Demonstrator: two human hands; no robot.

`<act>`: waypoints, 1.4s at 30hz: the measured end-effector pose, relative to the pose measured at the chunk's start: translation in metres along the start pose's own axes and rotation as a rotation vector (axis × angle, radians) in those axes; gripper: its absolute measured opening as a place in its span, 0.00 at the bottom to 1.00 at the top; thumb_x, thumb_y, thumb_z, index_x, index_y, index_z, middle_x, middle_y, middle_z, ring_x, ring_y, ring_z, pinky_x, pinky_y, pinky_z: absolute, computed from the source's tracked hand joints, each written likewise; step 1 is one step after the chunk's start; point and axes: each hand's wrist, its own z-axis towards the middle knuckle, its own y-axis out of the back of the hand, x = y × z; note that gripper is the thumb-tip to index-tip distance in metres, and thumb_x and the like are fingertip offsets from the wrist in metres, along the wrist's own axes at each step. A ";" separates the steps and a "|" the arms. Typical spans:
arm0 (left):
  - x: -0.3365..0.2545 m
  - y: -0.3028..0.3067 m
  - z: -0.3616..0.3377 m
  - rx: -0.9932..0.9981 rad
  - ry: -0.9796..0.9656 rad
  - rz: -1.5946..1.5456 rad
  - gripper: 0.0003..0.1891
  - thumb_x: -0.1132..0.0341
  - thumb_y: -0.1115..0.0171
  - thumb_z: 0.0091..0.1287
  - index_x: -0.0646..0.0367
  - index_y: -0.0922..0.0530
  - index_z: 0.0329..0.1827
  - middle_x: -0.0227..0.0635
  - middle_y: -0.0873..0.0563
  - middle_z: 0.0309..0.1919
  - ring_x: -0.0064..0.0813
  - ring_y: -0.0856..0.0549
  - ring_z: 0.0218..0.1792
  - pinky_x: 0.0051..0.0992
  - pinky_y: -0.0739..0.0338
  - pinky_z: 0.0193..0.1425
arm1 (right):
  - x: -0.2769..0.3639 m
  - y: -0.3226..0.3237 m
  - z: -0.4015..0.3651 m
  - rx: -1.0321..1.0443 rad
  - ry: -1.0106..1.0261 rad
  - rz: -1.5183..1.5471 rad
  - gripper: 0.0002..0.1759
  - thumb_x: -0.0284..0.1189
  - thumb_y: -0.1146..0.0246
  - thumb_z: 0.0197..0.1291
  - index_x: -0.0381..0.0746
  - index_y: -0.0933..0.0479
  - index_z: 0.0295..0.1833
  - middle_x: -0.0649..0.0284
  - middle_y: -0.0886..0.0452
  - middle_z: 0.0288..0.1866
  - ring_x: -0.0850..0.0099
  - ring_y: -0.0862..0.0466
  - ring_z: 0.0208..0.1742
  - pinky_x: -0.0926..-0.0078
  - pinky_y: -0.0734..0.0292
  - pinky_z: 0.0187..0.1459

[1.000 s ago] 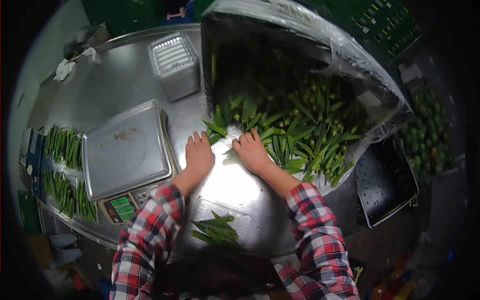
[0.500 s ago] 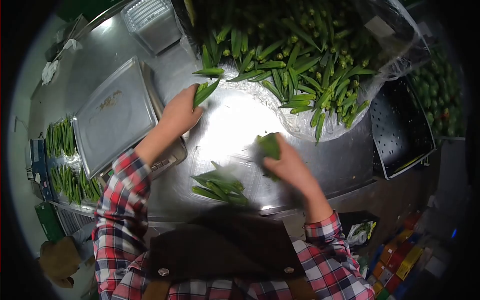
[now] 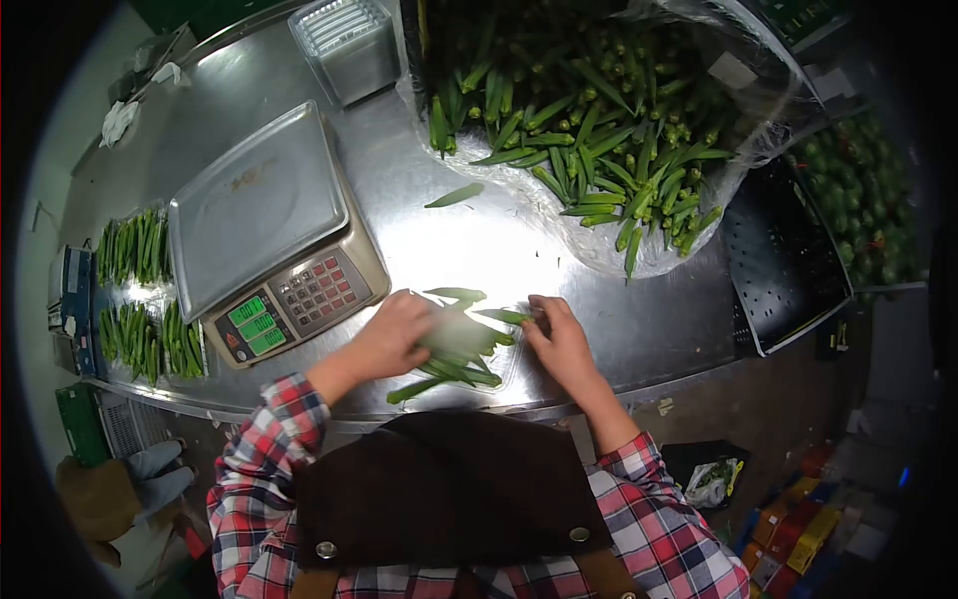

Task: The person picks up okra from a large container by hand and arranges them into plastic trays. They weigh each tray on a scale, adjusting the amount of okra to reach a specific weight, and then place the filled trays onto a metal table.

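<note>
A small pile of green okra pods [image 3: 467,361] lies in a clear plastic tray on the metal table in front of me. At its left side my left hand [image 3: 401,327] has curled fingers against the pods; a pale blur hides part of this contact. My right hand [image 3: 561,347] is on the other side, thumb and fingers closed on the end of an okra pod [image 3: 506,315] that points toward the pile. One loose okra pod [image 3: 455,195] lies farther back on the table.
A large plastic-lined heap of okra [image 3: 619,150] fills the back. To the left stands a digital scale [image 3: 264,225], with packed okra trays [image 3: 135,250] beyond it. Stacked clear trays [image 3: 344,50] are at the back left; a black crate [image 3: 788,250] is at right.
Both hands have come down and inward to the pile, my left from near the big heap. One pod now lies loose on the table there. The pile has grown, and the scale display shows.
</note>
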 end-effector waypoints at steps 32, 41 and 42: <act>0.012 0.048 -0.083 -1.251 0.410 -0.871 0.30 0.82 0.50 0.56 0.62 0.37 0.66 0.36 0.24 0.48 0.18 0.27 0.39 0.18 0.25 0.43 | 0.124 -0.001 0.127 0.179 0.020 0.615 0.16 0.33 0.42 0.58 0.30 0.27 0.44 0.57 0.20 0.35 0.71 0.19 0.32 0.77 0.23 0.25; 0.116 0.078 -0.132 -1.332 0.728 -0.442 0.27 0.81 0.50 0.57 0.62 0.34 0.63 0.40 0.23 0.48 0.27 0.24 0.39 0.23 0.25 0.43 | 0.152 -0.095 0.209 -0.018 0.473 0.010 0.14 0.34 0.43 0.57 0.32 0.24 0.39 0.49 0.21 0.34 0.55 0.19 0.35 0.61 0.25 0.37; 0.120 0.075 -0.136 -1.284 0.789 -0.277 0.26 0.80 0.50 0.57 0.62 0.33 0.62 0.40 0.23 0.48 0.29 0.23 0.40 0.24 0.25 0.44 | 0.164 -0.082 0.190 0.066 0.413 0.055 0.16 0.36 0.44 0.58 0.32 0.24 0.41 0.47 0.20 0.38 0.50 0.21 0.41 0.61 0.28 0.45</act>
